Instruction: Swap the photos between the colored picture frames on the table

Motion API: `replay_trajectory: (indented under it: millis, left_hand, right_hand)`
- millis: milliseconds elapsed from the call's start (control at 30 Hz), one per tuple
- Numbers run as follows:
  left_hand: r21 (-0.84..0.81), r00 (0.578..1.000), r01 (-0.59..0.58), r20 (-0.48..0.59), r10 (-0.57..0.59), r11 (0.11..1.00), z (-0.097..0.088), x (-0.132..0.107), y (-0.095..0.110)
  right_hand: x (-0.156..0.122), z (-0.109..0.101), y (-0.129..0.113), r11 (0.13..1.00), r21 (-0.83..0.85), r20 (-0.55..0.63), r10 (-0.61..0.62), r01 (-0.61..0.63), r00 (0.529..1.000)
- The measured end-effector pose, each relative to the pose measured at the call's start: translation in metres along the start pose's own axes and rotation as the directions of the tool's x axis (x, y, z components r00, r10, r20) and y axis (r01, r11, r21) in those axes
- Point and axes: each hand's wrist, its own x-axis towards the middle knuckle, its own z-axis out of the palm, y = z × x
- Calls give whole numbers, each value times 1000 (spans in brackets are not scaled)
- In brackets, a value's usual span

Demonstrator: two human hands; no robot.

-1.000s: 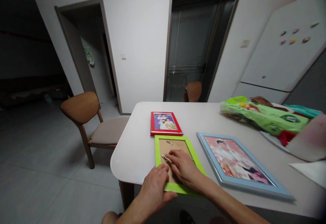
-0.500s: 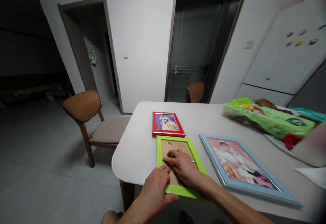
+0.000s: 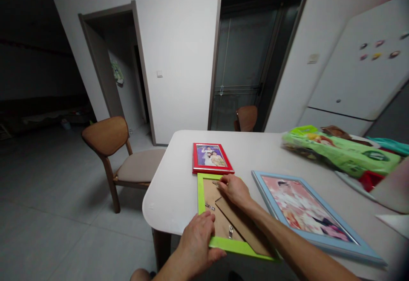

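- Work in hand: a lime-green rectangular picture frame [image 3: 201,195] lies back side up at the near edge of the white, round-cornered surface [image 3: 169,193].
- Done: the tan, flat backing board [image 3: 220,222] sits within the frame's opening, and a long, flat brown strut [image 3: 246,225] lies along it, its near end across the near green bar.
- Left side: a small silver metal fastener [image 3: 210,207] points inward over the board, apparently in a holding position.
- Near side: a second silver fastener [image 3: 230,232] stands beside the near bar; whether it holds the board cannot be told.
- Far side: a third silver fastener [image 3: 215,183] is apparently the one being dealt with. The right side is hidden by the forearm, so what remains there cannot be judged.
- Right hand [image 3: 235,190]: fingers drawn together at the third fastener; whether they pinch or press is unclear.
- Left hand [image 3: 198,234]: half-curled over the frame's near-left corner; whether it clamps or merely steadies is unclear.
- Nearby, both face up and untouched: a red rectangular framed photograph [image 3: 211,157] beyond, and a larger pale-blue framed photograph [image 3: 308,208] to the right.
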Motion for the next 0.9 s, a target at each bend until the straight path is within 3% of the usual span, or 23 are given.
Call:
replay_trajectory:
  millis: [200,433,667,900]
  left_hand:
    - [-11,1000,0,6,0,1000,2,-3,0]
    - [11,998,21,59,-22,1000,-10,-3,6]
    - [65,998,43,42,-46,997,-5,-3,16]
    - [107,989,-103,115,91,989,21,15,36]
  right_hand:
    - [20,18,2,988,-28,17,150,-149,989]
    - [31,20,6,973,-27,15,230,-230,973]
    - [23,14,5,982,78,-36,177,-174,984]
    - [-13,-20,30,962,269,-35,60,-48,998]
